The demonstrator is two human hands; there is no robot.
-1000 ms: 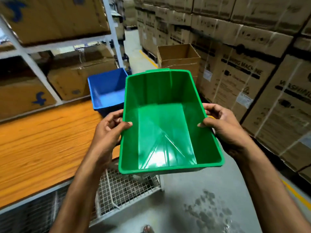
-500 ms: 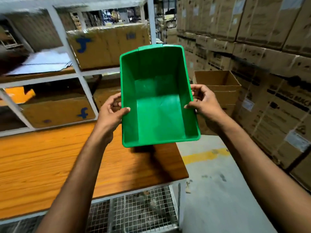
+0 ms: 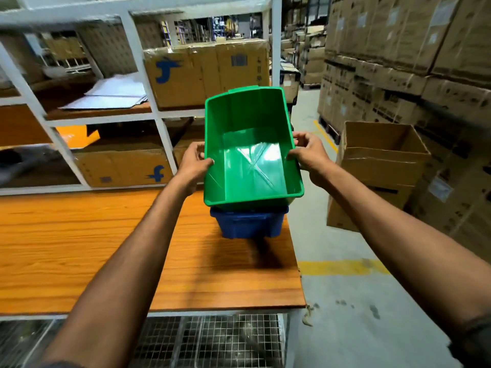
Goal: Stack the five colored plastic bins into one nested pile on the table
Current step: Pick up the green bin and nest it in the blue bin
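— While the green bin (image 3: pixel 252 166) sits between the hands, left hand (image 3: pixel 192 164) and right hand (image 3: pixel 309 155) gripping its side rims, is it nested?
— Barely (a judgement): its base meets the blue bin (image 3: pixel 248 224) beneath them on the tabletop (image 3: pixel 106 248). Next, press down squarely. Earlier it was aloft, blue bin unseen.

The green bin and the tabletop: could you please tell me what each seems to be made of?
The green bin looks like glossy moulded plastic: glare and ribs on its floor. The tabletop looks like wood or wood-grain laminate, with a slight sheen; I cannot tell which.
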